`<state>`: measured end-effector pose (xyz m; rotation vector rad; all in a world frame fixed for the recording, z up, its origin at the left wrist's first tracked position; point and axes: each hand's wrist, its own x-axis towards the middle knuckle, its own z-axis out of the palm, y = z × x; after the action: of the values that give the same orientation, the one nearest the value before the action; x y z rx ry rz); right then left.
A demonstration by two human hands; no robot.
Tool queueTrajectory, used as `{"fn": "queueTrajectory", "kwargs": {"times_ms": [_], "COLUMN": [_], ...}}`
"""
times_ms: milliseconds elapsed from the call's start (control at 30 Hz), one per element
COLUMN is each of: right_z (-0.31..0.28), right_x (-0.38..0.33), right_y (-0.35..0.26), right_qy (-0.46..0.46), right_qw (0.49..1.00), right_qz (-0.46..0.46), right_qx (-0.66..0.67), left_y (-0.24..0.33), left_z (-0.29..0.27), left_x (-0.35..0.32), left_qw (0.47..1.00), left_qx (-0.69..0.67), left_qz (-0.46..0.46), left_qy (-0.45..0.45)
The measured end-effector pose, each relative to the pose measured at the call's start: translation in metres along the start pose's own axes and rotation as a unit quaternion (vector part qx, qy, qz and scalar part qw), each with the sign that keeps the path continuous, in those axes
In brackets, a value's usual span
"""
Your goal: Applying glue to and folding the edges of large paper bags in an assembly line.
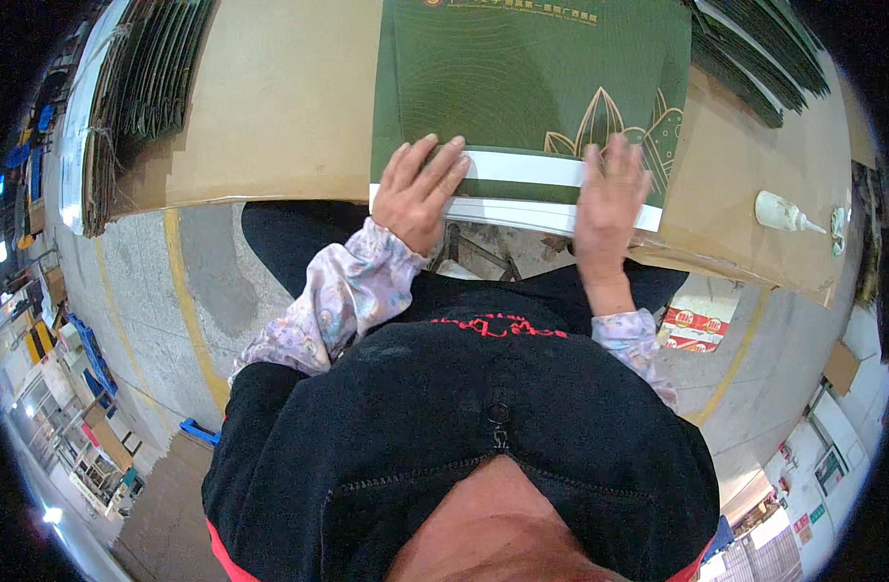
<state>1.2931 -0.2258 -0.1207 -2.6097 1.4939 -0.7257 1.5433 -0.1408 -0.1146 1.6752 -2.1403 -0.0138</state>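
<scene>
A flat green printed sheet of card [483, 97] with gold leaf outlines lies in front of me, its near part at the table's front edge. White strips [522, 167] run across its near end, with a green band between them. My left hand [417, 194] rests on the left part of that near end, fingers stretched out and slightly spread. Flat on the right part lies my right hand [611, 199], fingers extended and a little blurred. Neither hand grips anything. The palms hide parts of the strips.
Bundled dark folded card pieces [153, 78] stand at the table's far left. More dark stacked pieces [755, 58] lie at the far right. A white squeeze bottle with a pointed nozzle [782, 211] lies on the brown cardboard table cover [270, 116]. A red-and-white box [701, 315] sits below the table.
</scene>
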Motion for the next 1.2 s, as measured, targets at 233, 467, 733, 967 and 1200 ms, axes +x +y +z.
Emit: {"fn": "queueTrajectory", "kwargs": {"times_ms": [233,467,733,967,1200], "right_z": [0.019,-0.019,-0.033,-0.062,-0.039], "right_x": [0.016,0.009,0.016,0.033,0.01], "right_y": [-0.038,0.039,0.054,0.045,0.041], "right_qy": [-0.233,-0.204,-0.189,-0.168,0.007], "right_qw": [0.958,0.978,0.969,0.965,0.983], "right_qz": [-0.154,-0.038,-0.035,-0.02,-0.014], "right_qx": [0.056,-0.021,0.155,0.201,0.183], "left_y": [0.018,-0.003,-0.027,-0.047,-0.026], "left_z": [0.029,0.001,-0.006,-0.01,0.001], "left_x": [0.015,-0.001,-0.004,0.008,0.012], "left_qw": [0.991,0.987,0.957,0.97,0.973], "left_qx": [-0.008,0.039,-0.277,-0.235,-0.156], "left_qz": [-0.011,-0.017,-0.08,0.045,-0.084], "left_qy": [-0.134,-0.157,-0.025,0.042,0.15]}}
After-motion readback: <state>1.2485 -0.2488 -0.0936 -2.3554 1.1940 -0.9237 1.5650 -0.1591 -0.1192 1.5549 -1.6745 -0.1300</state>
